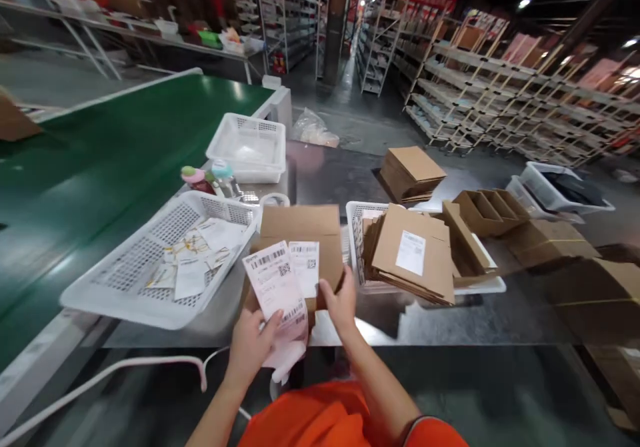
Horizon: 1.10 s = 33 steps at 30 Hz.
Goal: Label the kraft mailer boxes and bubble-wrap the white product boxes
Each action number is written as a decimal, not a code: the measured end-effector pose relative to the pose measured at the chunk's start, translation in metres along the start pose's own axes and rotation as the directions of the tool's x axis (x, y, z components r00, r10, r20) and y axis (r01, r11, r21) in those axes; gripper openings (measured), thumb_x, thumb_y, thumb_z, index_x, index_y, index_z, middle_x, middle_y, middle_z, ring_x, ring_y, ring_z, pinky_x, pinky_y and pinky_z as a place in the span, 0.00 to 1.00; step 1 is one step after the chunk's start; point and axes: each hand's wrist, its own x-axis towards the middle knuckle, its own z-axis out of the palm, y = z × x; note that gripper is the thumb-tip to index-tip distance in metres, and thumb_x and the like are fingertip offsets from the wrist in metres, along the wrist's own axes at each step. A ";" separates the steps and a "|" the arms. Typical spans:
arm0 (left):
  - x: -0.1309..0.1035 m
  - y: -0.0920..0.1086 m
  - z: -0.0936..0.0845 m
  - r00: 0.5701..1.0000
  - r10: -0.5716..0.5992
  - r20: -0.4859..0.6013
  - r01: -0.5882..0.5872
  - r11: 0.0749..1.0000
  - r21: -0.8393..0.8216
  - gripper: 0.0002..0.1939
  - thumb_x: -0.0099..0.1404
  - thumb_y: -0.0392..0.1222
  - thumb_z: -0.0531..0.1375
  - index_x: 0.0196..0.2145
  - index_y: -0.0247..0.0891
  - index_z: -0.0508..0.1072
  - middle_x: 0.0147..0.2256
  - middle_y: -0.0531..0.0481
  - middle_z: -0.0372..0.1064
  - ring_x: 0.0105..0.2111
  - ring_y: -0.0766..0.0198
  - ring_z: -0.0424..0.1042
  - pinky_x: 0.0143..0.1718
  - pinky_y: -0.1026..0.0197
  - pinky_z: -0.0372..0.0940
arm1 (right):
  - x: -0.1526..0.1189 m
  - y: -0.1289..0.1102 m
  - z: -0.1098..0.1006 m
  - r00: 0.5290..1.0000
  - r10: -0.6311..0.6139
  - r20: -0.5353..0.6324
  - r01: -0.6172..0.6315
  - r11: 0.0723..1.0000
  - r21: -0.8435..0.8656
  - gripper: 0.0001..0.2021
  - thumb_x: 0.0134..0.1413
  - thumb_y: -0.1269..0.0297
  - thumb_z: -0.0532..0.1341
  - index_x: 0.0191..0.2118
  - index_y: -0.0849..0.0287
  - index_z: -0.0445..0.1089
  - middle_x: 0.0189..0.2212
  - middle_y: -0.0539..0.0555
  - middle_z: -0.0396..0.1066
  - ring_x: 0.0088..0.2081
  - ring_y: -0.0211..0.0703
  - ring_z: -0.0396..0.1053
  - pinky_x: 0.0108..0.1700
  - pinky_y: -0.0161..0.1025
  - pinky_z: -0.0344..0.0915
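Observation:
My left hand pinches a long printed paper label near its lower part. The paper's lower end curls down over the table's front edge. Behind it stands a brown cardboard box with its back flap up and a smaller white label on its front. My right hand grips the right side of this box, thumb on the front beside the smaller label. The long paper overlaps that label's left side.
A white basket with small packets lies left, near bottles and an upper white basket. Right are a basket of flattened cartons, a cardboard stack and more boxes. A green conveyor runs at left.

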 end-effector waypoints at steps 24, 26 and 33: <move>-0.011 0.012 -0.006 0.916 -0.061 0.397 0.153 0.967 -0.204 0.29 0.49 0.47 0.64 0.49 0.37 0.75 0.44 0.43 0.77 0.44 0.52 0.73 0.49 0.54 0.66 | -0.021 -0.062 -0.032 0.885 -0.286 0.369 0.150 0.922 0.356 0.07 0.54 0.58 0.64 0.31 0.55 0.75 0.25 0.49 0.72 0.27 0.38 0.68 0.32 0.34 0.65; -0.002 0.008 -0.015 0.908 -0.081 0.410 0.213 0.934 -0.286 0.21 0.51 0.50 0.62 0.40 0.35 0.77 0.36 0.46 0.77 0.38 0.55 0.74 0.44 0.56 0.67 | -0.032 -0.057 -0.019 0.870 -0.266 0.415 0.117 0.929 0.351 0.08 0.55 0.58 0.63 0.29 0.55 0.75 0.25 0.49 0.73 0.26 0.38 0.68 0.32 0.34 0.65; -0.002 -0.044 0.011 0.869 -0.342 0.358 0.470 0.798 -0.378 0.27 0.52 0.65 0.59 0.26 0.34 0.73 0.18 0.53 0.66 0.21 0.64 0.65 0.22 0.63 0.58 | 0.002 -0.031 0.071 0.904 -0.061 0.424 -0.019 0.983 0.181 0.09 0.54 0.58 0.62 0.28 0.57 0.74 0.30 0.51 0.73 0.34 0.43 0.70 0.38 0.38 0.67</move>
